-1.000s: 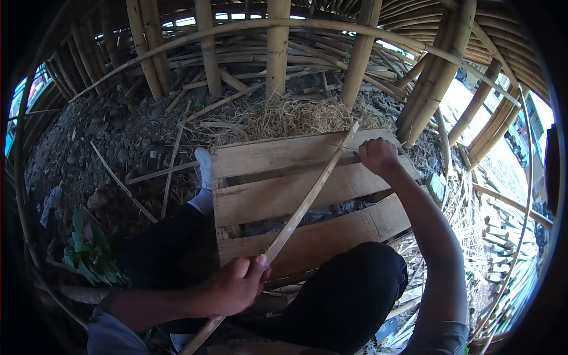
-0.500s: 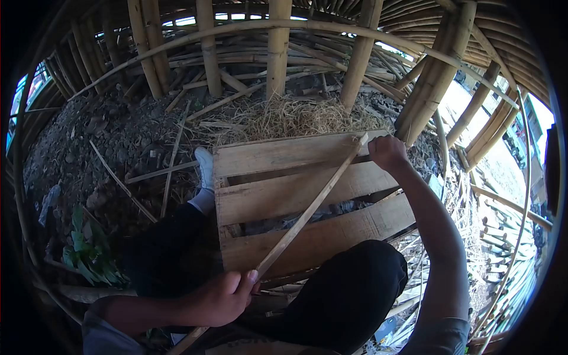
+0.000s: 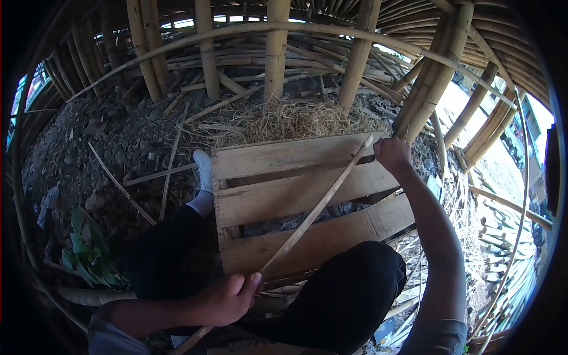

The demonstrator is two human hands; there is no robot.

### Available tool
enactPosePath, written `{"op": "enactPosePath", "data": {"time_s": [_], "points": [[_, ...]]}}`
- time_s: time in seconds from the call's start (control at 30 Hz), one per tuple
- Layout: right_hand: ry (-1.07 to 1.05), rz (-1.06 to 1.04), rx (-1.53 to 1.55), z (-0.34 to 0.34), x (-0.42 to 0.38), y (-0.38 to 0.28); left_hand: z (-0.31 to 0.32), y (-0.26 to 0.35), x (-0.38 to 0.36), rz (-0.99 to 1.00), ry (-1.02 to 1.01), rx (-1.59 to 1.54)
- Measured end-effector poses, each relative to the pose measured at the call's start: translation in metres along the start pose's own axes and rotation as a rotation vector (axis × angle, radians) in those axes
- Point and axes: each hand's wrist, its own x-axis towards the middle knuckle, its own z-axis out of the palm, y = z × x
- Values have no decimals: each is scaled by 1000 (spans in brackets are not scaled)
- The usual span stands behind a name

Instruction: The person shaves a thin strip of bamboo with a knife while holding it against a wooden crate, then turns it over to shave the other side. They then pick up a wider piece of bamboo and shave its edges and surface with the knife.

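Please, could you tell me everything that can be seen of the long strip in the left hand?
The strip is narrow, pale and nearly straight, wood or bamboo by its look. The left hand grips it, and its lower part runs on behind that hand. It slants up rightward above a slatted wooden platform, its far tip beside the right hand. Whether it touches the slats is unclear.

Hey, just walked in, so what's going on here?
A person's left hand grips a long, thin strip, which slants above some wooden slats. The right hand is closed in a fist beside the strip's far end; whether it holds anything is hard to make out. Dry straw lies just beyond the slats.
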Motion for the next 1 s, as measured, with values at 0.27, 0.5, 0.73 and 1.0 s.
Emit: {"op": "enactPosePath", "data": {"time_s": [0.27, 0.5, 0.73, 1.0], "points": [[-59, 144, 310, -32, -27, -66, 4, -2, 9, -18, -20, -114], [-233, 429, 405, -12, 17, -26, 3, 3, 7, 15, -31, 19], [-256, 521, 593, 10, 32, -5, 0, -3, 7, 72, 2, 98], [121, 280, 829, -30, -2, -42, -28, 4, 20, 155, 86, 62]]}}
